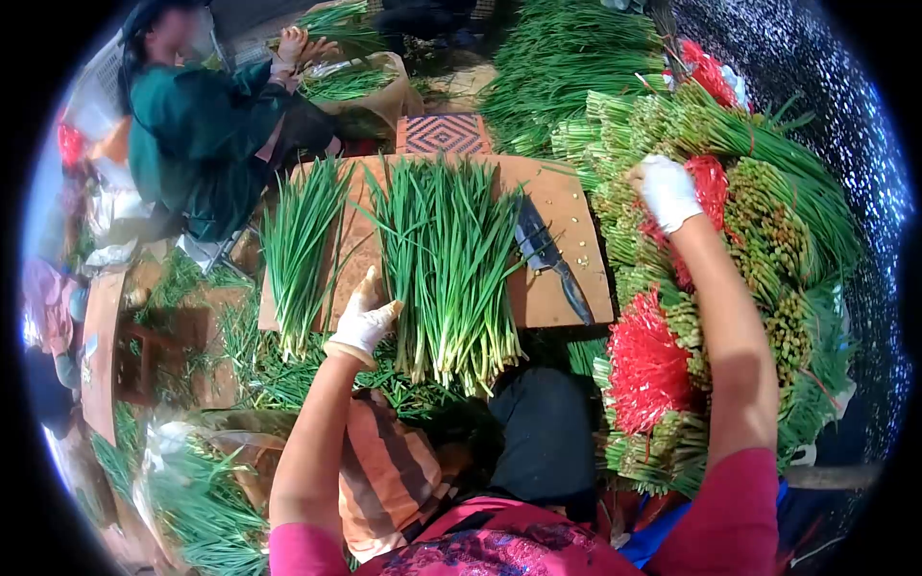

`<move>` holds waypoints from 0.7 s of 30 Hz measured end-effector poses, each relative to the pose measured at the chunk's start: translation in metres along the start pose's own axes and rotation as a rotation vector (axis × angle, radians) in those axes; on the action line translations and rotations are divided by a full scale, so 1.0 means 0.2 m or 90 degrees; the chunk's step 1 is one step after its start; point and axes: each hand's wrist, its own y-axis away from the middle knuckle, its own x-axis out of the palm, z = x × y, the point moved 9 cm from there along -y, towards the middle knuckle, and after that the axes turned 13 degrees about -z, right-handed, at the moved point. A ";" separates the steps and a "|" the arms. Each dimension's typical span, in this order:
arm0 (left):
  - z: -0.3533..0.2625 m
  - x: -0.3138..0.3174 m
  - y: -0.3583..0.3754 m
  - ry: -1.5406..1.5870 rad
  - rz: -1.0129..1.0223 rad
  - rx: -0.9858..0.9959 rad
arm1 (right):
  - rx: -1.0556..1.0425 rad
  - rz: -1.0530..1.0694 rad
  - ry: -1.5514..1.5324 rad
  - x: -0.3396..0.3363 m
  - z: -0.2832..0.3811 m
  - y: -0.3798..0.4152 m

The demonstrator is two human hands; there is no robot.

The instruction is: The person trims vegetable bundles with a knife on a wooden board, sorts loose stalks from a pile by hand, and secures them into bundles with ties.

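Observation:
My left hand (pixel 365 315), in a white glove with bare fingertips, rests against the left side of a large bunch of garlic chives (pixel 447 259), fingers stretched out. The bunch lies loose on a wooden board (pixel 360 226), its pale cut ends toward me and overhanging the front edge. A smaller bunch of chives (pixel 303 250) lies left of it. A knife (pixel 549 254) with a broad dark blade lies at the board's right. My right hand (pixel 667 192), gloved too, is over the stacked chive bundles beside red plastic strips (pixel 709 187). Its fingers are curled; what they hold is hidden.
Tied bundles (pixel 768 269) are piled high on the right, with a big tuft of red strips (pixel 648 370) on them. Behind the board stands a woven-top stool (pixel 444 134). A co-worker (pixel 197 144) sits at back left, handling chives. Loose chives (pixel 211 509) fill a bag at front left.

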 end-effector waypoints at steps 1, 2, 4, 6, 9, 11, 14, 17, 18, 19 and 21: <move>-0.06 -0.02 0.01 -0.026 -0.012 0.011 | -0.059 -0.016 0.080 0.03 -0.08 -0.02; -0.10 -0.05 0.02 -0.053 -0.024 0.020 | -0.034 0.100 0.175 0.08 -0.14 -0.05; -0.19 -0.07 0.08 0.128 -0.035 -0.064 | -0.090 0.126 0.257 0.06 -0.15 -0.04; -0.26 -0.17 0.08 -0.021 -0.072 0.082 | -0.124 0.258 0.260 0.10 -0.10 -0.02; -0.29 -0.23 0.10 -0.032 -0.094 0.083 | -0.173 0.467 0.347 0.09 0.02 0.09; -0.36 -0.21 0.13 -0.027 -0.086 0.082 | -0.198 0.380 0.361 0.22 -0.08 0.20; -0.43 -0.17 0.16 -0.025 -0.056 0.079 | -0.277 0.397 0.471 0.28 -0.29 0.31; -0.41 -0.14 0.17 0.022 -0.044 0.058 | -0.066 0.198 0.138 0.17 -0.36 0.05; -0.42 -0.13 0.18 0.032 -0.042 0.057 | -0.028 0.085 0.083 0.09 -0.39 -0.06; -0.40 -0.12 0.19 0.036 -0.034 0.047 | 0.037 0.033 0.038 0.05 -0.45 -0.14; -0.37 -0.08 0.20 0.042 -0.019 0.029 | 0.106 -0.077 -0.068 -0.08 -0.46 -0.19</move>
